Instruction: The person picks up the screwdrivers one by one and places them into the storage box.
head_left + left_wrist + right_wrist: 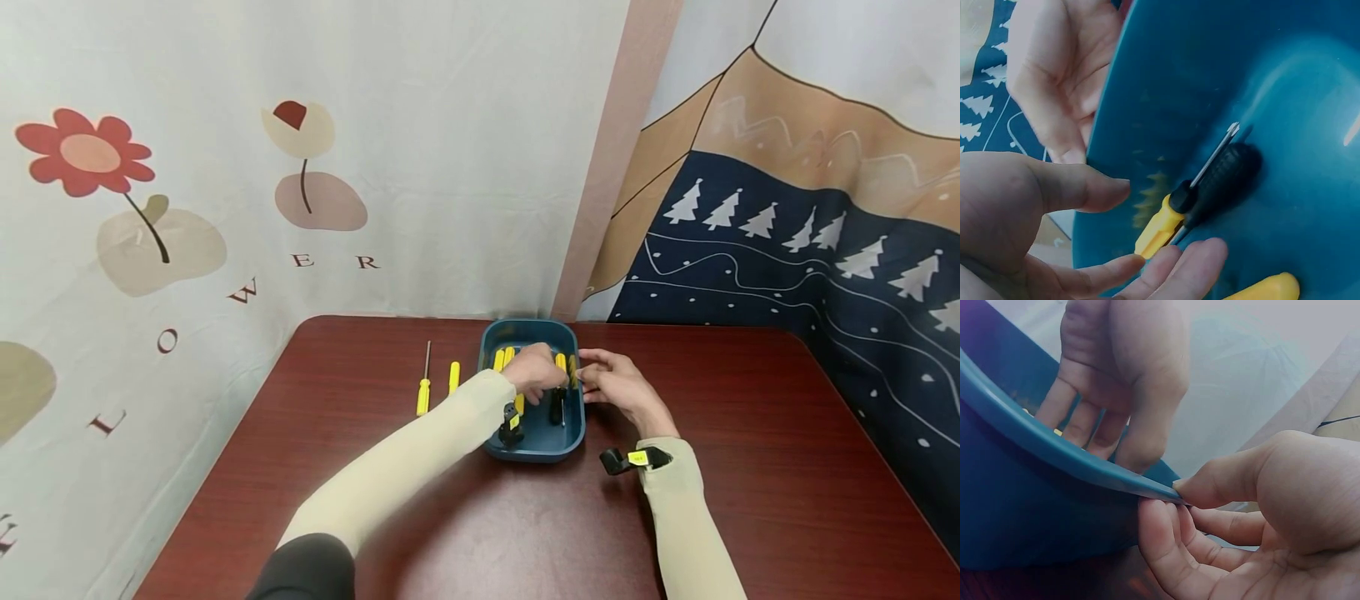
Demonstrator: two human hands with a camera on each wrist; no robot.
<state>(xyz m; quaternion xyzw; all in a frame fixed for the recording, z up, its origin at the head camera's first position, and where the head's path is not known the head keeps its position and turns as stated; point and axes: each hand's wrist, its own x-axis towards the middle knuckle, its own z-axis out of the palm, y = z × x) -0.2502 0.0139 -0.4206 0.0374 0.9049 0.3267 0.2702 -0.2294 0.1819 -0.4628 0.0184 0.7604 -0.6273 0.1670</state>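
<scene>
My left hand (536, 372) reaches down into a blue tray (536, 457). In the left wrist view its thumb and fingers stand apart, with nothing pinched between them. The fingertips lie close beside a small yellow-handled screwdriver (1159, 232), whose cross-shaped tip points away; whether they touch it I cannot tell. Next to that lies a screwdriver with a black handle (1229, 178). My right hand (1222, 531) pinches the tray's rim (1085, 465) between thumb and fingers on the right side. More yellow handles (500, 359) lie in the tray, partly hidden by the left hand.
Left of the tray, a yellow-handled screwdriver (423, 396) lies on the reddish-brown table (750, 433). Nearby is another yellow handle (454, 375), partly covered by the left forearm. Printed curtains (450, 167) hang behind the table's far edge.
</scene>
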